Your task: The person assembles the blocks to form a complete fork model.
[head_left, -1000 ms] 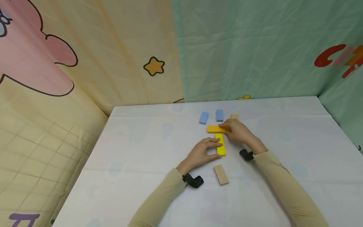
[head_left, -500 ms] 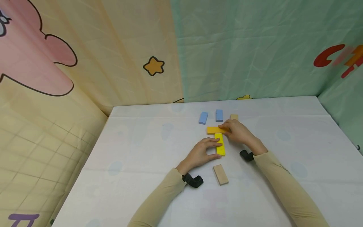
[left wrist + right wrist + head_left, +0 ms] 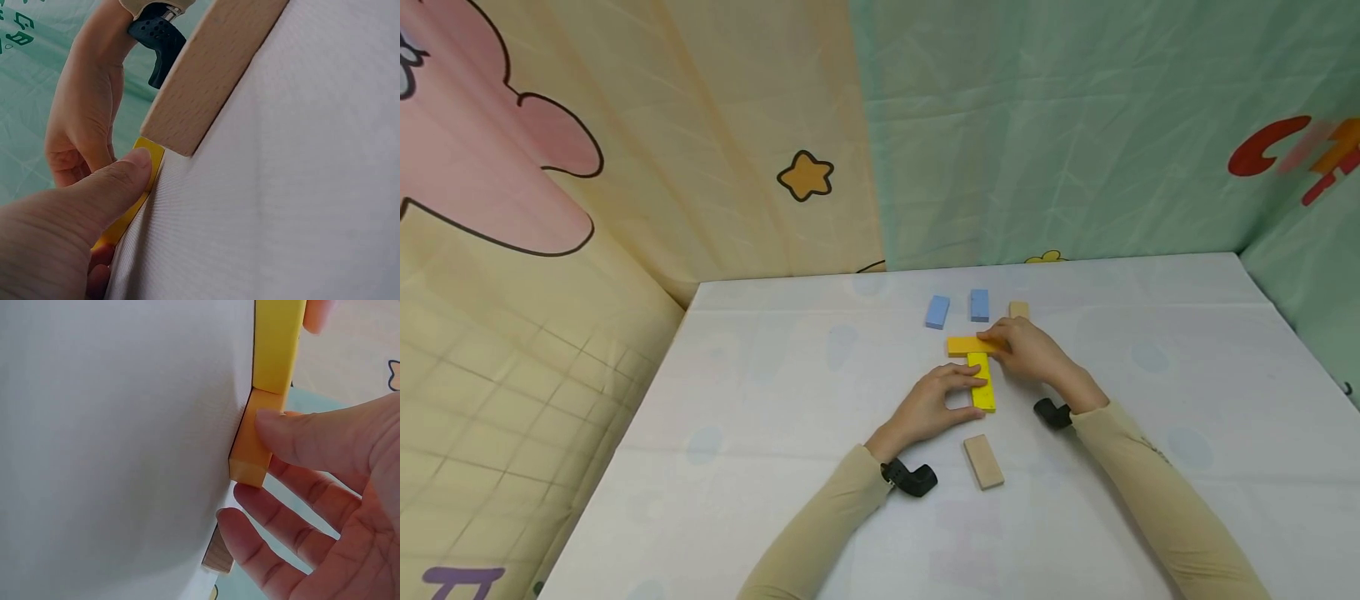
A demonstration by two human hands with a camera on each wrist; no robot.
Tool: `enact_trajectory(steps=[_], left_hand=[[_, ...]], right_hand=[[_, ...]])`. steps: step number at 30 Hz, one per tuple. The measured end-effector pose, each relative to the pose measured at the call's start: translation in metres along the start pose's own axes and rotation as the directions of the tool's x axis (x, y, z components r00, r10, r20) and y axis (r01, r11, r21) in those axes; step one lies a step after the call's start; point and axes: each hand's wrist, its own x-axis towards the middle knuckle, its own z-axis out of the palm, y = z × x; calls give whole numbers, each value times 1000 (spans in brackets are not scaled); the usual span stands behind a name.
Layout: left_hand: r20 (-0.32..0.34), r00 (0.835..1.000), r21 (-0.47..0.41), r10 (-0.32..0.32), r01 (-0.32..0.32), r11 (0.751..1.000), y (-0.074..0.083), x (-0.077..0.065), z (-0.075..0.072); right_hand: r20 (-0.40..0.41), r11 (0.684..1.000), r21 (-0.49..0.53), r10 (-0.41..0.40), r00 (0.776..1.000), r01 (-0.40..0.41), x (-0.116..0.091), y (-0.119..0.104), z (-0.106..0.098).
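In the head view, a bright yellow block (image 3: 985,397) lies lengthwise on the white table. My left hand (image 3: 931,403) grips it, thumb at its near end and fingers over its far part. An orange-yellow block (image 3: 959,347) lies crosswise at the yellow block's far end, so the pair forms a T. My right hand (image 3: 1032,347) pinches the right part of this crosswise block. The right wrist view has the thumb on the orange block (image 3: 251,447), which meets the yellow block (image 3: 275,350). In the left wrist view, the thumb presses the yellow block's end (image 3: 153,151).
A plain wooden block (image 3: 983,462) lies nearer the person, just below the left thumb. Beyond the T are two blue blocks (image 3: 937,312) and a small tan block (image 3: 1018,309), partly hidden behind the right hand. Patterned cloth (image 3: 1060,150) hangs along the table's back edge.
The right hand has slid the orange block slightly toward the person, against the yellow block's far end. The left hand and the yellow block have stayed nearly still.
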Motion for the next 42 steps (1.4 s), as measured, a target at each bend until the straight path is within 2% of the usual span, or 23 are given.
enact_trajectory(steps=[31,42], left_hand=[[5,1000,0,-29,29,1000,1,2,0],[-9,999,-43,-33,33,999,1,3,2]], right_hand=[[-3,1000,-23,3,1000,-3,-1,-4,0],[-13,1000,3,-3,1000,3,-3,-1,1]])
